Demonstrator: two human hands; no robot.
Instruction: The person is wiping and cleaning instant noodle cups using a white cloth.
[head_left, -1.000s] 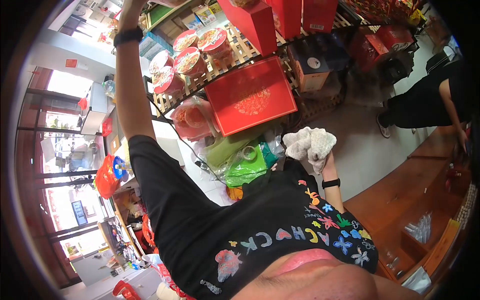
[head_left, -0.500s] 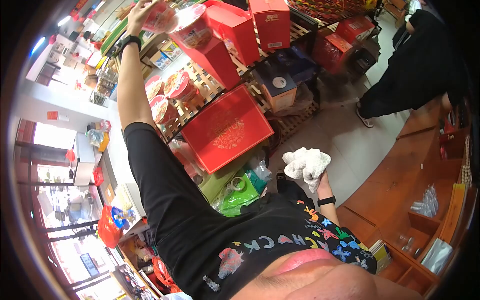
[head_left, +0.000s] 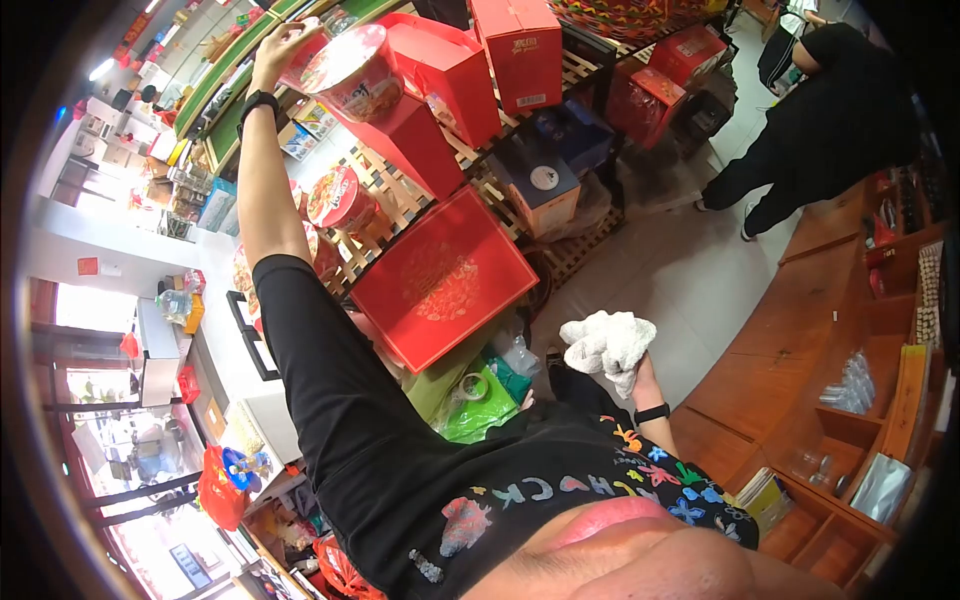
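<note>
My left hand (head_left: 283, 48), at the end of the outstretched arm, is closed at the rim of a red instant noodle bowl (head_left: 306, 62), partly hidden by the hand and the bowl in front. Right beside it a larger noodle bowl (head_left: 352, 78) stands on top of a tall red box (head_left: 412, 145). Lower down, another noodle bowl (head_left: 342, 196) sits on the slatted shelf. My right hand (head_left: 645, 378), low beside my body, grips a crumpled white cloth (head_left: 610, 345); the cloth covers most of its fingers.
A flat red gift box (head_left: 445, 280) leans before the slatted rack (head_left: 385, 215). More red boxes (head_left: 518, 55) stand at the back. A person in black (head_left: 825, 120) is on the right, by a curved wooden counter (head_left: 740, 370). Green bags (head_left: 480, 410) lie near my waist.
The red bowl at my left hand has shifted left and down, behind the larger bowl. My view has turned slightly. The person in black has changed posture; the white cloth stays in my right hand.
</note>
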